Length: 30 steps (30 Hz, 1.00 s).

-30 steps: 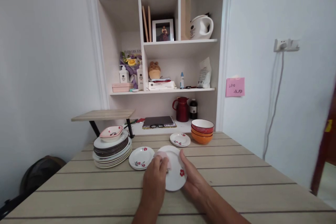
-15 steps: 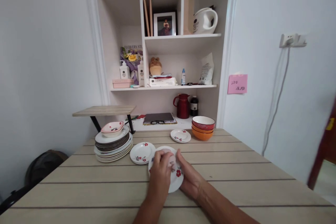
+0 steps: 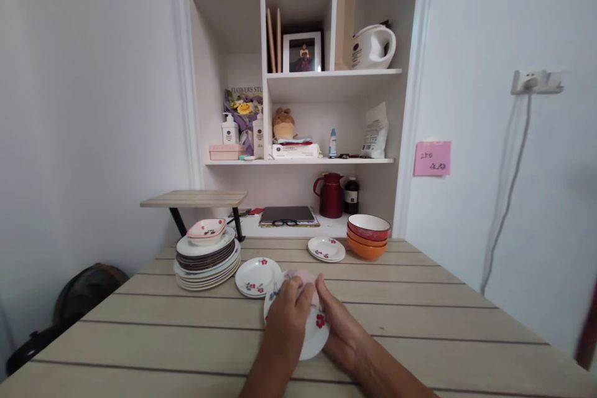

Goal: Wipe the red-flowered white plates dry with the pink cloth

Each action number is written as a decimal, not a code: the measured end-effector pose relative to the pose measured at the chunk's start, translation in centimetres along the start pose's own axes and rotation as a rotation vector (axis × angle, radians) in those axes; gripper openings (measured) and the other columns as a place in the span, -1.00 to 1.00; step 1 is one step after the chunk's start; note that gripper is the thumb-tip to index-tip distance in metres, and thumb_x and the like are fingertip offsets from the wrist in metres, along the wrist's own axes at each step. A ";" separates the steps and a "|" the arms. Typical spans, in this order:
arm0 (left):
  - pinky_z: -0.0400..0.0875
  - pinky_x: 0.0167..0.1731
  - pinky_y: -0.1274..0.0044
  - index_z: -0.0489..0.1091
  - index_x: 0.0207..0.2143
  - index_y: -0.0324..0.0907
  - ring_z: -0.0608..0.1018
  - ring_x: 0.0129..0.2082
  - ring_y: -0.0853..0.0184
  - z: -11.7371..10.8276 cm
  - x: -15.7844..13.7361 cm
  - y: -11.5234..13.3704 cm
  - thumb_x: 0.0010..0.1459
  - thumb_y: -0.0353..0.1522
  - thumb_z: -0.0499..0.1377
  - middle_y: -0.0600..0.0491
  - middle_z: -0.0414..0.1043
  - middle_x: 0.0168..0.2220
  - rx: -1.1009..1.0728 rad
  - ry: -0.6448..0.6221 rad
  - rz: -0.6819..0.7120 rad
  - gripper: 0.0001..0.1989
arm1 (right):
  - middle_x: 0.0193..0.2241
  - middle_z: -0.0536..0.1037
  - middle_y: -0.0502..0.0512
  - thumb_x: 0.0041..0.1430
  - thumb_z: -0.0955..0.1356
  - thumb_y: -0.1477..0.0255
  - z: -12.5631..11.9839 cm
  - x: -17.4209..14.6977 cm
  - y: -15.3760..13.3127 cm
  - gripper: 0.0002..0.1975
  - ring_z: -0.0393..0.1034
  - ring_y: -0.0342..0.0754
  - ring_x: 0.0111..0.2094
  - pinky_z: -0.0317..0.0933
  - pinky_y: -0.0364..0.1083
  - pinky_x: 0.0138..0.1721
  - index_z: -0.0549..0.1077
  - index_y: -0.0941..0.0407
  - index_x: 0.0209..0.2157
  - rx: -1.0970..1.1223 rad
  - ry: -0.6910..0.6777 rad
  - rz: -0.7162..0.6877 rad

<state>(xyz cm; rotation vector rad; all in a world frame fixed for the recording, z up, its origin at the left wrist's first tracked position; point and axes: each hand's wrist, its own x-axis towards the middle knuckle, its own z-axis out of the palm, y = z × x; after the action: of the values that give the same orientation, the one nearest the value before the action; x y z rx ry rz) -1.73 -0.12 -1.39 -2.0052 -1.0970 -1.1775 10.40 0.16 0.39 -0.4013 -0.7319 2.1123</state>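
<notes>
A white plate with red flowers (image 3: 316, 343) is held tilted in front of me. My right hand (image 3: 342, 329) grips its right edge, thumb along the rim and fingers hidden behind. My left hand (image 3: 290, 314) lies over the plate's face, its fingers closed on a pale pink cloth (image 3: 304, 276) that is pressed against the plate. Just left of it, small floral plates (image 3: 255, 273) sit in a short stack and look partly overlapped by the held plate. More small floral plates (image 3: 326, 247) lie farther back.
At the left stands a tall stack of plates (image 3: 208, 277) topped by square bowls (image 3: 206, 228), near a small raised shelf (image 3: 193, 198). Nested red and orange bowls (image 3: 367, 242) stand at the back right. Behind the table are a red jug (image 3: 331, 196) and a dark laptop (image 3: 286, 216).
The pink cloth under my left hand has shifted toward the plate's far edge. My right hand keeps its hold. The whole view has moved slightly, with the scene sitting lower and farther right.
</notes>
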 end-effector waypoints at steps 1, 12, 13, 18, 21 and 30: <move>0.44 -0.21 0.50 0.38 -0.03 -0.14 0.49 -0.14 0.28 -0.2 0.1 -0.2 0.22 -0.54 -0.02 -0.05 0.41 -0.12 0.033 0.039 -0.012 -0.67 | -0.20 0.63 0.26 0.14 0.34 0.04 0.1 0.0 0.4 -0.41 0.50 0.09 -0.10 0.26 0.04 0.02 0.45 0.25 -0.02 -0.017 0.022 -0.022; 0.47 -0.24 0.51 0.38 -0.03 -0.14 0.52 -0.16 0.29 -0.4 0.2 -1.1 0.20 -0.55 0.01 -0.03 0.41 -0.14 0.171 0.039 -0.134 -0.67 | -0.20 0.64 0.23 0.07 0.43 0.15 0.5 0.3 0.5 -0.53 0.53 0.08 -0.17 0.32 0.01 -0.06 0.49 0.20 -0.11 -0.140 0.157 -0.266; 0.48 -0.23 0.50 0.38 -0.03 -0.15 0.52 -0.15 0.28 -0.4 0.2 -1.4 0.20 -0.55 0.01 -0.03 0.40 -0.13 0.181 0.055 -0.150 -0.66 | -0.20 0.64 0.23 0.07 0.43 0.14 0.5 0.3 0.4 -0.52 0.53 0.08 -0.18 0.32 0.02 -0.06 0.48 0.20 -0.10 -0.135 0.166 -0.269; 0.49 -0.16 0.45 0.38 -0.03 -0.14 0.50 -0.08 0.25 -0.4 0.1 -1.9 0.18 -0.55 0.02 -0.04 0.36 -0.10 0.120 0.068 -0.230 -0.65 | -0.25 0.65 0.22 0.04 0.45 0.13 0.4 0.2 -0.1 -0.49 0.54 0.09 -0.22 0.34 0.05 -0.10 0.46 0.19 -0.08 -0.126 0.205 -0.268; 0.46 -0.07 0.44 0.40 -0.05 -0.12 0.50 -0.07 0.28 -0.6 0.2 -1.3 0.14 -0.59 0.02 -0.02 0.37 -0.11 -0.066 0.011 -0.202 -0.62 | -0.25 0.64 0.22 0.06 0.44 0.15 0.4 0.0 0.0 -0.52 0.53 0.08 -0.23 0.34 0.04 -0.10 0.46 0.20 -0.09 -0.119 0.164 -0.262; 0.51 -0.16 0.43 0.41 -0.05 -0.12 0.53 -0.13 0.26 -0.5 0.2 -1.7 0.16 -0.56 0.05 -0.03 0.41 -0.12 0.046 0.072 -0.183 -0.65 | -0.28 0.65 0.21 0.05 0.45 0.19 -0.1 0.8 -0.1 -0.53 0.54 0.08 -0.23 0.33 0.06 -0.06 0.47 0.22 -0.09 -0.037 0.144 -0.283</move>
<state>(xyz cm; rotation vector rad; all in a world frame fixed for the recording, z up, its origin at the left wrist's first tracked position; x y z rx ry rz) -3.37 0.41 -0.84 -1.8447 -1.2803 -1.2935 10.04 0.86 0.30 -0.4375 -0.7013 1.7877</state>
